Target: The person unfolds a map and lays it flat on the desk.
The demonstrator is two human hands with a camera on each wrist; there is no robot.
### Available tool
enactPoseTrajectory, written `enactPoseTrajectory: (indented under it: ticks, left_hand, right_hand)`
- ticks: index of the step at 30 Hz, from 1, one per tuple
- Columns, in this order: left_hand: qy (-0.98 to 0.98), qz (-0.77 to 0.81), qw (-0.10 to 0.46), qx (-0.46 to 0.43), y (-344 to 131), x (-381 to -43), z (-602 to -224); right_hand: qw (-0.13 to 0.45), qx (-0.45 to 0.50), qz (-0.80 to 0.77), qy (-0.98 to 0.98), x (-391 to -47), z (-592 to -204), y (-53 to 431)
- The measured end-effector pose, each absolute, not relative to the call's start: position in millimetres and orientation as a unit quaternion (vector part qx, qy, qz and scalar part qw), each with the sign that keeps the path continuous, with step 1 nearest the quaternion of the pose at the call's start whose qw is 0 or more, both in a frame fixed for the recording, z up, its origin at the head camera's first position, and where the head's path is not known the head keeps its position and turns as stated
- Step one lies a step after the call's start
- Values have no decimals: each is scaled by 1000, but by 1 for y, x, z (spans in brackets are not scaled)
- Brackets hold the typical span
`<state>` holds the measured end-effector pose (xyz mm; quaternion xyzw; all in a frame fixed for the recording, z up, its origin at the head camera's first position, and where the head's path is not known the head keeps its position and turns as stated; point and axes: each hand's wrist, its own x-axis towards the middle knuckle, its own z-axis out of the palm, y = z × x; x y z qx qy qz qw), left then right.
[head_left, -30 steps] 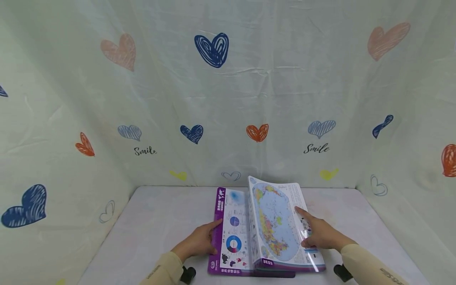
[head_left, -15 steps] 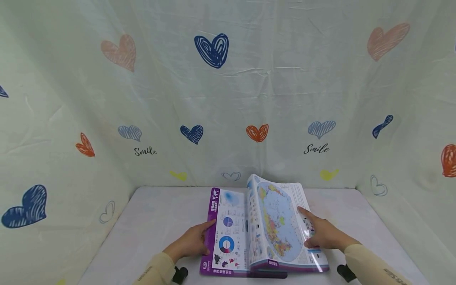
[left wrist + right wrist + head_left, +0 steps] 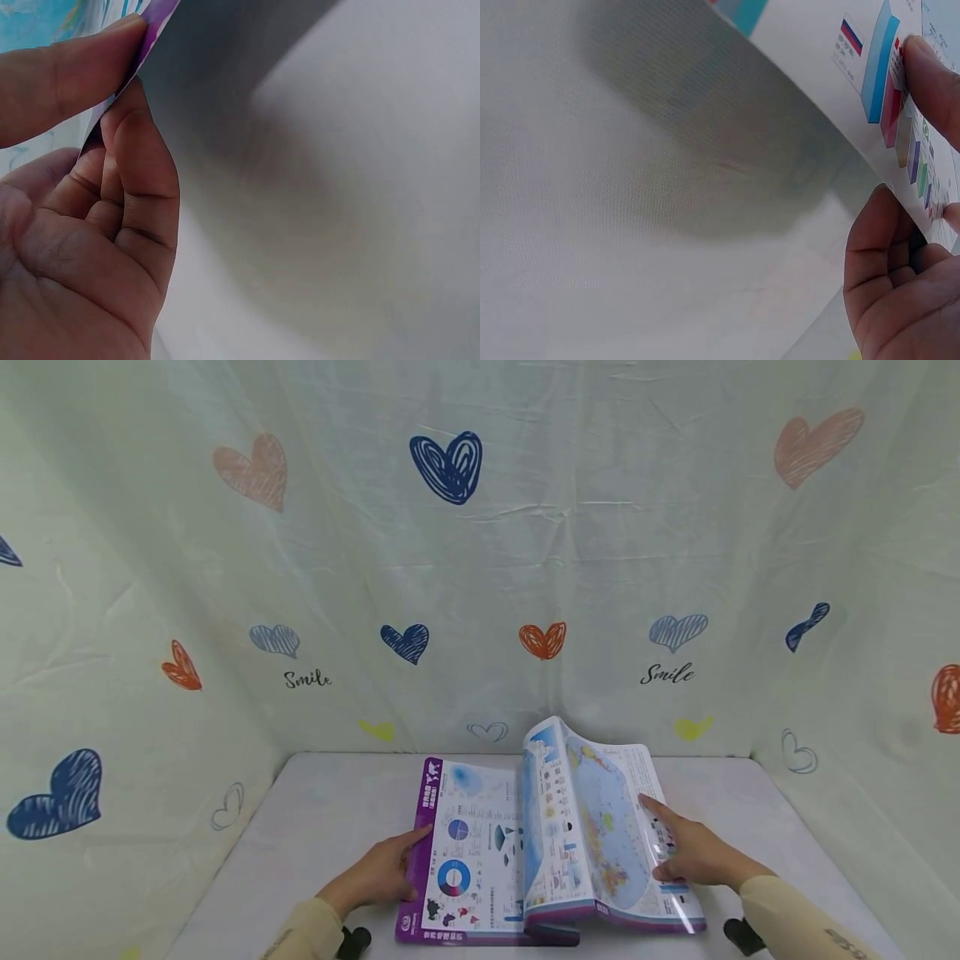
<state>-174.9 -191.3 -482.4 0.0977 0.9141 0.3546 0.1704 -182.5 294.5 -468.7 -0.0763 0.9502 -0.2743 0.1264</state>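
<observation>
Left hand (image 3: 375,872): held in a firm pinch, the thumb (image 3: 67,82) extended above and the fingers (image 3: 146,180) bent back beneath, with the palm partly visible. Left forearm (image 3: 303,933): sleeved in beige, slanting inward from the bottom of the head view. Right hand (image 3: 701,852): likewise pinching, its thumb (image 3: 934,86) set opposite fingers (image 3: 874,244) that curl underneath; part of the palm shows. Right forearm (image 3: 795,914): also sleeved in beige, slanting inward from the other side. The hands lie well apart, at nearly equal height.
</observation>
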Motion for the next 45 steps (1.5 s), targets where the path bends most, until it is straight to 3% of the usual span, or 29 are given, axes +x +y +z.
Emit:
enactPoseTrajectory:
  ticks: [45]
  left_hand:
    - [931, 322, 170, 21, -269, -153, -476]
  right_hand:
    - [143, -48, -235, 960, -180, -458, 338]
